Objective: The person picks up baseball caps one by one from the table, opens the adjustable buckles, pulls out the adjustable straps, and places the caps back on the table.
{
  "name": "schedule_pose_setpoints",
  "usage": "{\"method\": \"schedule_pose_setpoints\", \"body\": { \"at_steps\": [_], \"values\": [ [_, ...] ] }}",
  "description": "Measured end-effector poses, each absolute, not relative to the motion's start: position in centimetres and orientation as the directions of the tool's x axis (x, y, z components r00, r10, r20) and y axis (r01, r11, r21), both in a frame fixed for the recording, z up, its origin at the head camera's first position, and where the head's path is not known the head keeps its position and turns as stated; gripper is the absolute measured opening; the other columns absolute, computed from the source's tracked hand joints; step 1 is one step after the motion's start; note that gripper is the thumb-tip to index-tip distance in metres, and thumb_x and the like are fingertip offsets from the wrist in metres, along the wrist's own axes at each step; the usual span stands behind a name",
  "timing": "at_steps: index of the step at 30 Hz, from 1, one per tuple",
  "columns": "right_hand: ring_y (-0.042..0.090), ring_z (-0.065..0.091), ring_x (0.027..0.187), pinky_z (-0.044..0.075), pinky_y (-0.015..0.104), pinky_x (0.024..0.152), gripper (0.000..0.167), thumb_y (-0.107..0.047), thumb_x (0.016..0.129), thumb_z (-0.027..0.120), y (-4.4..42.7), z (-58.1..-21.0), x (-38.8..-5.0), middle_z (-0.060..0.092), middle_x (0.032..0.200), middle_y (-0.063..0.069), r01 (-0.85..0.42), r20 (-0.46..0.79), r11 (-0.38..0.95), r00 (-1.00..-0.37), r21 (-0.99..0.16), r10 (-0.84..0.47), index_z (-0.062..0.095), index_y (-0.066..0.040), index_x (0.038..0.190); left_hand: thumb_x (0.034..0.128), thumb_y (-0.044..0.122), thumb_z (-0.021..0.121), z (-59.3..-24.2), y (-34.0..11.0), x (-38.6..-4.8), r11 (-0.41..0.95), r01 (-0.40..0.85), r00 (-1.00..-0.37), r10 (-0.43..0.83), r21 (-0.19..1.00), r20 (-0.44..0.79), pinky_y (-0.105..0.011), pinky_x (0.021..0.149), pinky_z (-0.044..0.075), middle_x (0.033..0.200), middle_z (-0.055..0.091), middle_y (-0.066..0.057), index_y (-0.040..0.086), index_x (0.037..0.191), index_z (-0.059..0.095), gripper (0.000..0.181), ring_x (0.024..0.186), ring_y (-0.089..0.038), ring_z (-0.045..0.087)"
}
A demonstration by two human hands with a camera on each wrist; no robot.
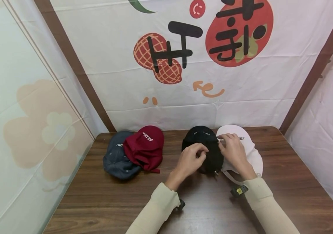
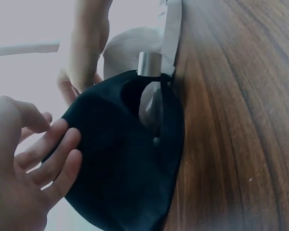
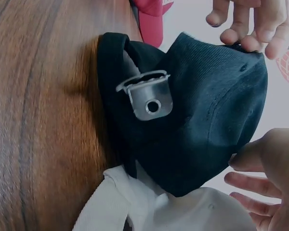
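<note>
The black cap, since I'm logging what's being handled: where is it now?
In the head view, the black cap is right of centre toward the far edge of the table, beside the white cap on its right, with the left hand by it.

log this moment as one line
left hand: at black cap | right hand: black cap edge, near white cap | red cap: partly over blue cap

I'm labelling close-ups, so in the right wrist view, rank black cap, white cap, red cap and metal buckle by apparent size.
Largest first, by visible area:
Black cap
White cap, partly out of frame
Metal buckle and red cap: too close to rank; the red cap looks farther away
</note>
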State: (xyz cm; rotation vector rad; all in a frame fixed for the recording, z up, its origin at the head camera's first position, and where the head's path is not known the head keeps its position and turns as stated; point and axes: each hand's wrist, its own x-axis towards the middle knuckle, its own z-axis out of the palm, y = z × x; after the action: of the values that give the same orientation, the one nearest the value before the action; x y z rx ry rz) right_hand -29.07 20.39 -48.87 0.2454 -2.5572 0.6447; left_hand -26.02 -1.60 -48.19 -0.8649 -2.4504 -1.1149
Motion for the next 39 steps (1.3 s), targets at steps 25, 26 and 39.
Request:
{"method": "schedule_pose_setpoints", "body": {
  "at_steps": [25,26,39],
  "values": [
    [0.038,0.063,0.105,0.054,0.055,0.089,0.013,-0.004,0.092,0.077,19.1,-48.6,-27.8,0.077,0.112,0.015,-0.395,0.596,0.839,-0.795,-0.374,-0.109,0.080,-0.005,0.105,0.1023,0.011,0.063,-47.8,-3.0,-26.3,0.529,0.578,-0.814,0.323,0.622,0.482,-0.022,0.073,0.051,0.088,0.071,0.004,0.014,0.113,0.073,0.015,0.076,-0.006,0.061],
    [0.038,0.063,0.106,0.054,0.055,0.089,0.013,-0.004,0.093,0.077,18.9,-48.4,-27.6,0.077,0.113,0.015,-0.400,0.599,0.835,-0.794,-0.378,-0.109,0.080,-0.005,0.105,0.1023,0.011,0.063,-47.8,-3.2,-26.3,0.527,0.581,-0.812,0.325,0.620,0.485,-0.022,0.072,0.051,0.087,0.071,0.004,0.014,0.113,0.073,0.015,0.075,-0.006,0.061],
    [0.033,0.065,0.105,0.056,0.051,0.091,0.012,-0.004,0.091,0.079,16.3,-47.1,-26.1,0.077,0.109,0.010,-0.505,0.686,0.771,-0.717,-0.387,-0.126,0.081,-0.007,0.102,0.1031,0.010,0.064,-47.4,-5.4,-26.4,0.517,0.576,-0.816,0.329,0.633,0.474,-0.021,0.070,0.055,0.088,0.073,0.000,0.013,0.114,0.074,0.015,0.073,-0.008,0.062]
  ]
}}
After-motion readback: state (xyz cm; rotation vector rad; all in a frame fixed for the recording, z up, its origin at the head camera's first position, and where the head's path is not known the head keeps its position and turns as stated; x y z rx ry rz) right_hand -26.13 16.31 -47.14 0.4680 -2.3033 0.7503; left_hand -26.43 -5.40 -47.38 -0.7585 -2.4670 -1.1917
